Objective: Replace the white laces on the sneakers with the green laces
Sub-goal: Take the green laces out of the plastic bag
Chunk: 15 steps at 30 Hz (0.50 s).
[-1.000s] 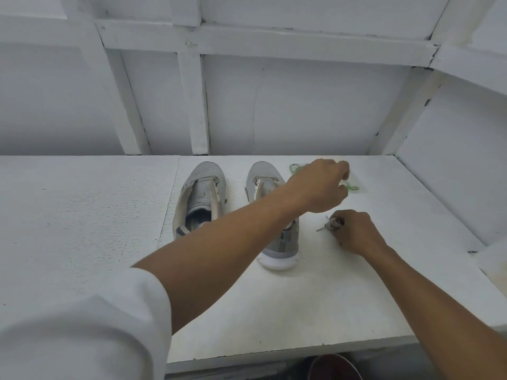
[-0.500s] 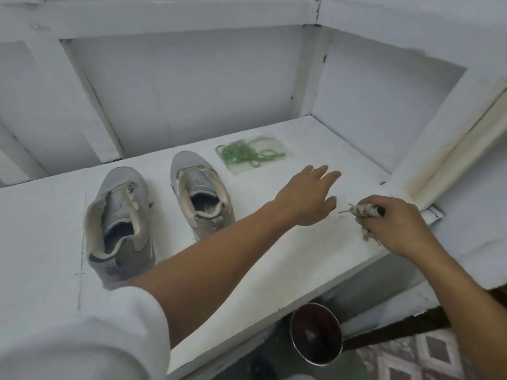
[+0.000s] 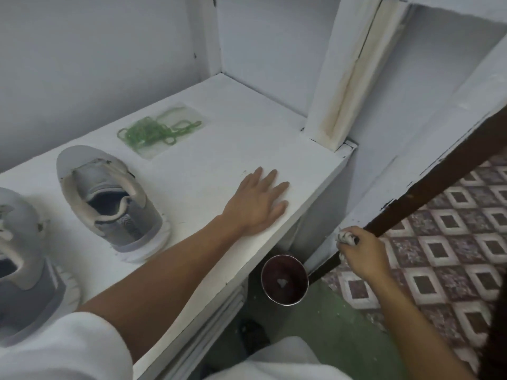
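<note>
Two grey sneakers stand unlaced on the white shelf (image 3: 247,138): one (image 3: 109,201) in the middle, the other (image 3: 24,259) cut off at the left edge. The green laces (image 3: 156,130) lie in a clear bag behind the middle sneaker. My left hand (image 3: 258,201) rests flat on the shelf near its front right edge, fingers spread, holding nothing. My right hand (image 3: 362,250) is off the shelf to the right, above the floor, closed around a bunched white lace (image 3: 346,237).
A round metal bin (image 3: 284,281) with a dark inside stands on the floor below the shelf's front edge, left of my right hand. A white post (image 3: 348,78) rises at the shelf's right end. Patterned tiles (image 3: 439,242) cover the floor at the right.
The view has swung right and down. My right hand has carried the white lace off the shelf toward the bin. My left hand has dropped flat onto the shelf.
</note>
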### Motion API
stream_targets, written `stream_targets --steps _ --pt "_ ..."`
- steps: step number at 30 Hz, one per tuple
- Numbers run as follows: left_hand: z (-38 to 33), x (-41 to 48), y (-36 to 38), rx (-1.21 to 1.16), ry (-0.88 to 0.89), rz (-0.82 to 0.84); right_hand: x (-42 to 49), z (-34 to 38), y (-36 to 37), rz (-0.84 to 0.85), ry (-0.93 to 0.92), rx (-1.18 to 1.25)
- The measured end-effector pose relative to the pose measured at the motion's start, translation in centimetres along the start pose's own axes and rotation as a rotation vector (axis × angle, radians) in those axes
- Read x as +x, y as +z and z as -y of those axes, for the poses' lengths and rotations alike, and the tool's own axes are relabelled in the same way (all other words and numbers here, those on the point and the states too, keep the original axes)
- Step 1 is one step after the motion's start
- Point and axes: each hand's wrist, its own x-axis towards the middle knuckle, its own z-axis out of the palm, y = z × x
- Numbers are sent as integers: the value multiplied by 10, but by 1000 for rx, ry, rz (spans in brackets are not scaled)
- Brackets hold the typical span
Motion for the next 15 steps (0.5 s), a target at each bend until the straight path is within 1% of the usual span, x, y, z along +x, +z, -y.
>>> stream_targets --steps 4,8,11,13,15 --pt "0 -2 4 -11 -15 -12 2 -31 37 39 93 -59" --pt "2 -2 6 -39 -29 -8 12 -37 65 103 159 -83" --pt "3 -2 8 -62 -35 -5 23 -31 76 196 146 -43" --pt "4 -2 8 -69 -38 0 27 -25 77 196 136 13" --pt "5 -2 8 -80 -34 -6 30 -23 78 186 132 20"
